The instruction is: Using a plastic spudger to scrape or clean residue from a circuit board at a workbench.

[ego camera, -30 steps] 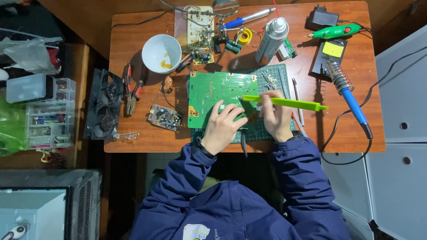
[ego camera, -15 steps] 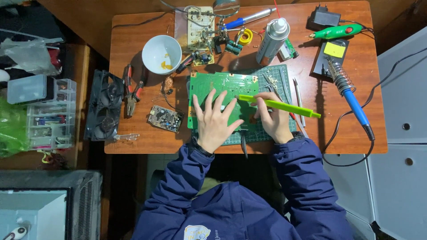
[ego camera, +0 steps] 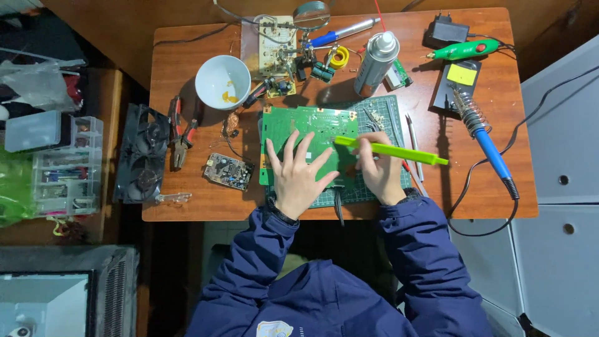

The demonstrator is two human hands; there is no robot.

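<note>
Left hand now flatter on circuit board.

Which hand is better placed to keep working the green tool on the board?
Right. The right hand already grips the long lime-green plastic tool, its tip on the green rectangular circuit board. The left hand lies flat, fingers spread, on the board, likely steadying it.

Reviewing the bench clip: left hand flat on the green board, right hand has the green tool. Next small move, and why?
Probably draw the green tool along the circuit board. Its tip already sits on the board, the right hand grips it mid-shaft, and the left hand lies spread flat, pinning the board to the cutting mat.
</note>
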